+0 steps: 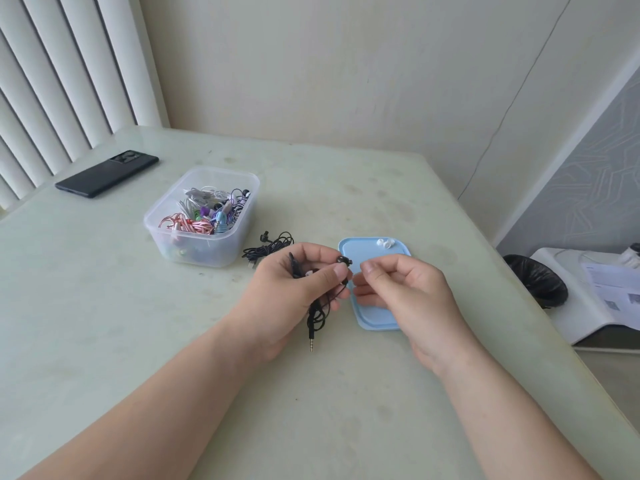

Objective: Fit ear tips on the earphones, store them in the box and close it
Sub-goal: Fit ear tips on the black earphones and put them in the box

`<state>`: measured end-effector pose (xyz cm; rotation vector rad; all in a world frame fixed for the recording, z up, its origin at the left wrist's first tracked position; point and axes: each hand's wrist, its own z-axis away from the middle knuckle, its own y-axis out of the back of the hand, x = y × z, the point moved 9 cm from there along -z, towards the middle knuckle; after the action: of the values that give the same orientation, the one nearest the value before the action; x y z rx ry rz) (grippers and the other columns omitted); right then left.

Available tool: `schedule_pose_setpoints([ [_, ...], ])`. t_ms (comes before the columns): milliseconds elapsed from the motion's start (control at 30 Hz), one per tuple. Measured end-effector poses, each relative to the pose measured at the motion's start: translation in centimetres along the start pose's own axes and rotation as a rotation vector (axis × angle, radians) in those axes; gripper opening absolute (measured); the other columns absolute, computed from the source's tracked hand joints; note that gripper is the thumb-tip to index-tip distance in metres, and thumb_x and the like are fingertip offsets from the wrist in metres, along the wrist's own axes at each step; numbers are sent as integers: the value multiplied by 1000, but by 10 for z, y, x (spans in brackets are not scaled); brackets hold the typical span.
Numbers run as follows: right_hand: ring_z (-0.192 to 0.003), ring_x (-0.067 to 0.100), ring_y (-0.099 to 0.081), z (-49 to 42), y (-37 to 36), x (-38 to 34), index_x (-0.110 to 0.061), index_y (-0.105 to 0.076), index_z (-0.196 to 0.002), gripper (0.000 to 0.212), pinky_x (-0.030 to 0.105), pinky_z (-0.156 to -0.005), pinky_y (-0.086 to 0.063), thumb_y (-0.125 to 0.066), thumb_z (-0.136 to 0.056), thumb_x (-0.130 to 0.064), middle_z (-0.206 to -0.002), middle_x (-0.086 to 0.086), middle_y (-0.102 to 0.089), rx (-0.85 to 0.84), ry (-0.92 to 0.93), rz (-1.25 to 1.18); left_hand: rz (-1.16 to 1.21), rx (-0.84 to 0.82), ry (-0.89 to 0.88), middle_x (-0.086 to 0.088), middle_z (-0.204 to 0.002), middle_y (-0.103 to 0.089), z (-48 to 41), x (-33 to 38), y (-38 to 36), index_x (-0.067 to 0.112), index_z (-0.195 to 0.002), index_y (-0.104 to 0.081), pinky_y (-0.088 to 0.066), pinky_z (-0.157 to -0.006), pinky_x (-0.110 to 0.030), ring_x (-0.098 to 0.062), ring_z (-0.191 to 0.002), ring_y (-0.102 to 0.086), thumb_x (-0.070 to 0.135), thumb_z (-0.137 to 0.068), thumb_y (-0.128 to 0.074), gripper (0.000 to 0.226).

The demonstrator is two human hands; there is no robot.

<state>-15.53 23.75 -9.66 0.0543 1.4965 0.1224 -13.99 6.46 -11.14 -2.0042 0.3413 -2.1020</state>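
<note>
My left hand grips a black wired earphone set; its cord loops hang below the fingers and the jack plug points down. One bare earbud sticks out between thumb and forefinger, and a second bud with a white tip shows inside the fist. My right hand hovers just right of the earbud with thumb and forefinger pinched together; what it pinches is too small to see. Two white ear tips lie on the light blue lid. The clear plastic box holds several coiled earphones.
Another black earphone bundle lies on the table between the box and my left hand. A black phone rests at the far left. Off the table's right edge stand a black-lined bin and a white unit with papers.
</note>
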Motion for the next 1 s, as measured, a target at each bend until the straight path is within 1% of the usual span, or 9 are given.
schedule_pose_setpoints([
  [167, -88, 24, -77, 14, -25, 4, -6, -74, -100, 12, 38, -80, -63, -65, -99, -14, -93, 10, -79, -99, -49, -110, 19, 73, -69, -21, -94, -71, -1, 9, 12, 4, -100, -71, -56, -61, -29, -26, -71, -69, 1, -91, -74, 11],
  [233, -79, 19, -75, 13, -17, -5, -10, -75, -96, 7, 33, -64, -61, -69, -96, -14, -87, 7, -78, -20, -22, -92, 8, 87, -77, -20, -90, -71, -2, 8, 14, 3, -100, -71, -55, -62, -31, -28, -71, -67, 1, -91, -74, 10],
  [300, -69, 13, -70, 0, 12, -21, -18, -75, -89, 5, 29, -57, -53, -72, -92, -15, -81, 3, -76, 158, 90, 102, -12, 82, -79, -20, -88, -72, -3, 6, 14, 0, -101, -71, -54, -64, -34, -28, -70, -66, 3, -92, -74, 9],
  [367, -72, 12, -67, -20, 33, -36, -24, -74, -90, 5, 25, -63, -51, -74, -90, -19, -83, -5, -73, 231, 167, 380, -26, 64, -78, -18, -90, -73, -5, 6, 14, -2, -103, -72, -54, -65, -34, -26, -71, -67, 5, -94, -72, 11],
  [433, -78, 14, -64, -43, 36, -37, -25, -74, -99, 9, 28, -72, -52, -72, -91, -22, -91, -9, -70, 191, 168, 659, -28, 56, -75, -16, -90, -74, -7, 5, 15, -3, -104, -71, -54, -65, -33, -25, -71, -67, 4, -95, -71, 11],
  [500, -87, 20, -65, -61, 34, -30, -22, -73, -105, 14, 36, -82, -55, -69, -92, -22, -97, -5, -69, 153, 163, 875, -30, 53, -68, -15, -89, -75, -8, 4, 15, -2, -104, -71, -53, -67, -36, -25, -71, -67, 5, -95, -71, 11],
  [567, -86, 28, -65, -72, 32, -25, -15, -73, -96, 10, 40, -80, -58, -65, -93, -22, -96, 1, -69, 131, 165, 999, -32, 49, -64, -15, -88, -75, -8, 3, 14, -1, -103, -71, -52, -69, -39, -26, -70, -67, 4, -95, -71, 10],
  [900, -77, 26, -56, -70, 16, -29, -15, -63, -69, 29, 26, -52, -34, -57, -94, -28, -78, -1, -52, 102, 326, 1219, -16, 49, -61, -16, -88, -74, -8, 2, 14, -3, -103, -70, -52, -66, -37, -27, -68, -65, 3, -95, -70, 10],
  [1000, -75, 24, -59, -67, 20, -32, -19, -70, -71, 24, 31, -57, -47, -62, -91, -29, -76, -3, -59, 85, 346, 1112, -6, 47, -55, -17, -88, -73, -8, 2, 14, -4, -103, -70, -52, -63, -34, -27, -68, -65, 3, -95, -70, 10],
])
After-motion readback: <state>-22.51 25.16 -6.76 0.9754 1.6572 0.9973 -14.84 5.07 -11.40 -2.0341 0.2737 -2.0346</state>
